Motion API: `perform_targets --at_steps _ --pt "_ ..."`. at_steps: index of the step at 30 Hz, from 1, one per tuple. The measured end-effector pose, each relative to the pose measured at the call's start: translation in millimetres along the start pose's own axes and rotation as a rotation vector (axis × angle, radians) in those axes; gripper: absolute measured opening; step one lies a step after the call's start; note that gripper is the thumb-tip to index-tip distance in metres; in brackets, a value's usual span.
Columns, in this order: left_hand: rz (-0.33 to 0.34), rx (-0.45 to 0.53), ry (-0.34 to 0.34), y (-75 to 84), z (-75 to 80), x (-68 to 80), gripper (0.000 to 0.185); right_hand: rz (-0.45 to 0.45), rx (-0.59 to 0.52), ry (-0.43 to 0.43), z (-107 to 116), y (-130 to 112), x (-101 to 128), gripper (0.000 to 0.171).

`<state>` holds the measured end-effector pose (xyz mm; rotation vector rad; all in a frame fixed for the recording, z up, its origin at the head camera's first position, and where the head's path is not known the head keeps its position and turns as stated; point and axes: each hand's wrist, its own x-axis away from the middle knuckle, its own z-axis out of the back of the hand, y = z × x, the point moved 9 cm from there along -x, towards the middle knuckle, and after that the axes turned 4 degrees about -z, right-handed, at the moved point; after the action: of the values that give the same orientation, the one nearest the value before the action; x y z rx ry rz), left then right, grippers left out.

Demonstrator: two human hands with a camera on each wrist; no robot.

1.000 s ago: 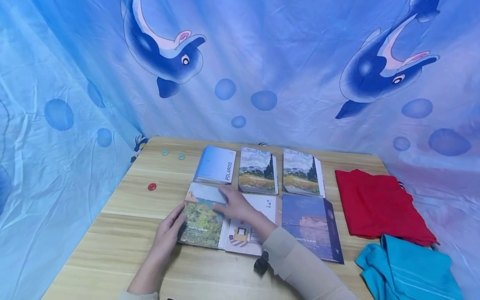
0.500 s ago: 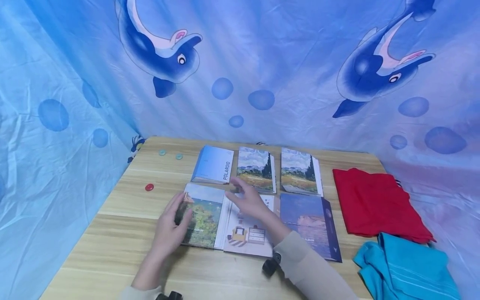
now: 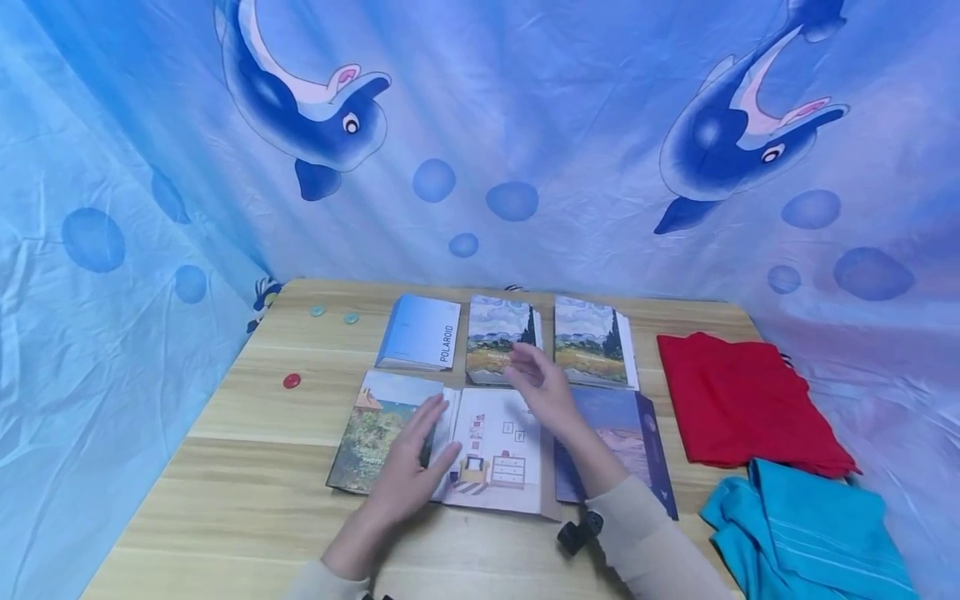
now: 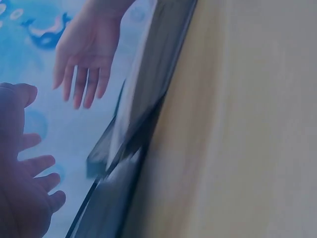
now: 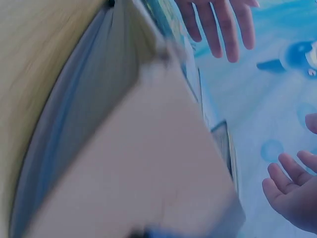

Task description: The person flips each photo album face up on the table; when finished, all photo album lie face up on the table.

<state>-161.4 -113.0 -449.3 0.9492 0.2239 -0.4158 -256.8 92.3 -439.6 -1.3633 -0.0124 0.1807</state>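
Covering the back and side of the scene: blue dolphin cloth [image 3: 525, 125]. Standing in front of it: wooden table [image 3: 225, 467]. Taking the white album [image 3: 498, 442] as landmark from here on. Lying well right of it: red cloth [image 3: 738, 400]; right and nearer the person: teal cloth [image 3: 810, 533]. Lying just right of the white album, partly under the right forearm: dark blue album [image 3: 637, 433]. Lying just left, edge to edge: green album [image 3: 371, 429]. Set in a row behind it: Polaroid album [image 3: 420, 333], then two landscape albums [image 3: 495, 337] and [image 3: 592, 342]. Hovering over the white album's far right corner and the nearer landscape album: right hand [image 3: 543, 387], fingers straight and slightly spread, gripping nothing. Resting on the seam between green and white albums: left hand [image 3: 408, 467], fingers straight and close together, lying flat, pinching nothing. Sitting well left of the white album: red button [image 3: 291, 381]; farther back left: two teal buttons [image 3: 333, 314]. Wrist views blurred; showing only open fingers and album edges.
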Motion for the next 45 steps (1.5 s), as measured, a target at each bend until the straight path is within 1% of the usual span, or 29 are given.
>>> perform_targets --at_steps 5,8,11,15,16,19,20,23,24,27,29,31,32,34,37,41,45 --pt "-0.023 0.043 -0.081 10.3 -27.9 4.5 0.066 -0.050 0.003 0.049 22 15 4 0.051" --pt "-0.030 0.065 -0.128 13.2 -43.3 8.7 0.068 -0.073 0.023 0.052 30 24 7 0.053" --pt "-0.026 0.073 -0.181 13.3 -57.8 13.2 0.074 -0.110 0.088 0.019 33 35 11 0.055" --pt "-0.017 0.050 -0.238 11.5 -71.7 18.5 0.089 -0.126 0.202 -0.072 32 46 19 0.057" --pt "-0.022 0.037 -0.247 11.6 -73.9 19.4 0.093 -0.115 0.225 -0.096 31 47 21 0.057" --pt "-0.046 -0.012 -0.265 12.5 -77.8 20.8 0.102 -0.105 0.237 -0.136 32 52 25 0.058" --pt "-0.054 -0.027 -0.270 12.9 -78.5 21.0 0.103 -0.100 0.237 -0.146 33 53 26 0.058" --pt "-0.080 -0.061 -0.278 14.3 -79.8 20.5 0.105 -0.125 0.226 -0.155 37 57 28 0.059" --pt "-0.085 -0.063 -0.278 14.5 -79.9 20.4 0.105 -0.128 0.239 -0.161 37 56 29 0.060" --pt "-0.098 -0.062 -0.267 16.0 -79.1 19.2 0.103 -0.116 0.329 -0.173 37 53 30 0.060" --pt "-0.101 -0.056 -0.259 16.8 -78.4 18.6 0.100 -0.084 0.397 -0.186 35 50 31 0.059" --pt "-0.103 -0.048 -0.250 18.5 -77.4 18.0 0.097 -0.068 0.432 -0.183 34 50 30 0.056" --pt "-0.097 -0.038 -0.247 18.7 -76.8 17.8 0.096 -0.060 0.432 -0.180 34 49 30 0.055" --pt "-0.081 -0.006 -0.243 18.9 -75.3 17.4 0.097 -0.076 0.404 -0.160 36 50 28 0.052" --pt "-0.057 0.059 -0.230 18.8 -72.4 16.4 0.098 -0.101 0.317 -0.114 40 49 27 0.045" --pt "-0.017 0.166 -0.229 16.5 -72.5 14.4 0.098 -0.140 0.125 -0.046 46 45 26 0.037" --pt "0.024 0.257 -0.229 14.2 -74.4 13.2 0.096 -0.179 -0.046 0.030 53 42 23 0.037"
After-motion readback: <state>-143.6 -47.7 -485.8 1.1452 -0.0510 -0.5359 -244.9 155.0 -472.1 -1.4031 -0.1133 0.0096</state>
